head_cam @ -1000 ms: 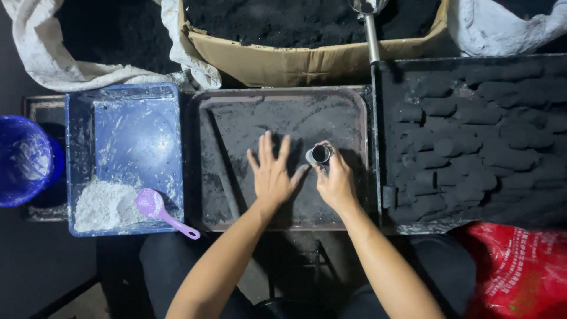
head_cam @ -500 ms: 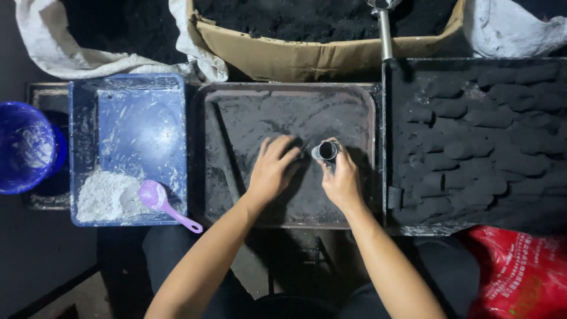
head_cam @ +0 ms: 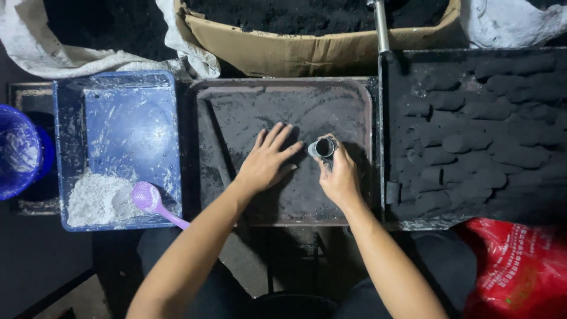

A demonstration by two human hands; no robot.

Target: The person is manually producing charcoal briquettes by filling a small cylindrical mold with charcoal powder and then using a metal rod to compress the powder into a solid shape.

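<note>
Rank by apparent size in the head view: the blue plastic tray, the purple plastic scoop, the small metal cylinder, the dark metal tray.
1. Dark metal tray
2. Blue plastic tray, somewhat smaller
3. Purple plastic scoop
4. Small metal cylinder, in the right hand; partly hidden, so its rank below the scoop is unsure.

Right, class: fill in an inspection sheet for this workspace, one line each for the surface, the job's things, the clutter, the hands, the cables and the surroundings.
Surface: dark tray dusted with black powder, in front of the person.
Job's things: small metal tube, open end up, standing on the tray.
Clutter: blue tray to the left holding white powder and a purple scoop; blue bucket at the far left.
Hands: left hand flat on the tray, fingers spread toward the tube; right hand gripping the tube.
Cables: nothing seen.
Surroundings: cardboard box of black material behind; black tray of dark cylindrical pieces on the right; red bag at lower right.
</note>
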